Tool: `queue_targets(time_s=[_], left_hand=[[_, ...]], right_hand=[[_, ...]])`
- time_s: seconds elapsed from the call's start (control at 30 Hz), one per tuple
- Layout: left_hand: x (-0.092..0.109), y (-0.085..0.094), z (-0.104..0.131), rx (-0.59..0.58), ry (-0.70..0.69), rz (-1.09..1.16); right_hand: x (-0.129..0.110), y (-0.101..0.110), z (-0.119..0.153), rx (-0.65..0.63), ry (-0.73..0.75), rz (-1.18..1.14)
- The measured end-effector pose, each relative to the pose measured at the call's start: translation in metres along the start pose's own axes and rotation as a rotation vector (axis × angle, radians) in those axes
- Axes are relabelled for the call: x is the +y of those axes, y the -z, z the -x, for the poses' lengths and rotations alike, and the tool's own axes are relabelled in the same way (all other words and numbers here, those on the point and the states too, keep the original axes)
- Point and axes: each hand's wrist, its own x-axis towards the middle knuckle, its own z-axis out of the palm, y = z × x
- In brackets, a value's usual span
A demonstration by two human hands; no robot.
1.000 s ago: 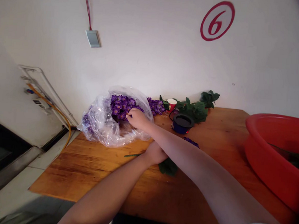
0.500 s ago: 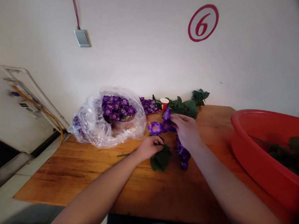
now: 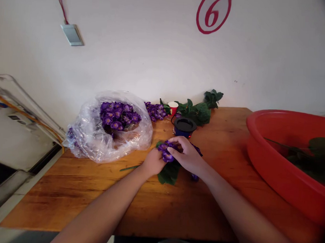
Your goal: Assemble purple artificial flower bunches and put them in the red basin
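Note:
Near the middle of the wooden table, my right hand [image 3: 186,154] closes its thumb and fingers on purple flowers [image 3: 166,154]. Directly left of them is my left hand [image 3: 153,162], its fingertips hidden behind the blossoms and what it pinches not visible. A green leaf [image 3: 169,174] lies under the flowers, and a thin green stem [image 3: 129,168] pokes out left of my left wrist. More purple blossoms [image 3: 194,177] show partly behind my right hand. Just beyond my hands stands a small dark pot [image 3: 184,125] with a red light at its base.
A clear plastic bag [image 3: 90,139] of purple flowers sits at the left of the table [image 3: 92,190]. Near the wall are a red paper cup [image 3: 173,109] and green leafy stems [image 3: 198,112]. A large red basin [image 3: 275,165] with greenery inside occupies the right.
My right hand has come down toward my left hand with the purple flowers, uncovering the dark pot. The view has shifted slightly, moving the wall sign up and left.

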Motion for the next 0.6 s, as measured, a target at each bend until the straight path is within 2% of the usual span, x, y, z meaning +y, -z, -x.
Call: queue_targets(time_s=[0.1, 0.2, 0.37, 0.43, 0.5, 0.6], left_hand=[[-0.002, -0.001, 0.0, 0.007, -0.059, 0.047], [-0.005, -0.001, 0.0, -0.007, -0.033, 0.022], [-0.006, 0.0, -0.002, -0.059, -0.011, -0.066], [-0.004, 0.0, -0.003, -0.058, 0.004, -0.082], [0.0, 0.0, -0.003, -0.036, 0.028, -0.083], [0.004, 0.0, -0.003, -0.016, 0.088, -0.083]], right_hand=[[0.002, 0.008, 0.005, -0.076, 0.131, 0.016], [0.005, 0.009, 0.005, -0.122, 0.199, 0.052], [0.015, -0.007, 0.001, 0.032, 0.247, 0.058], [0.017, -0.007, -0.001, 0.086, 0.247, 0.025], [0.018, 0.004, -0.006, 0.172, 0.22, 0.01], [0.022, 0.035, -0.023, 0.37, 0.139, 0.049]])
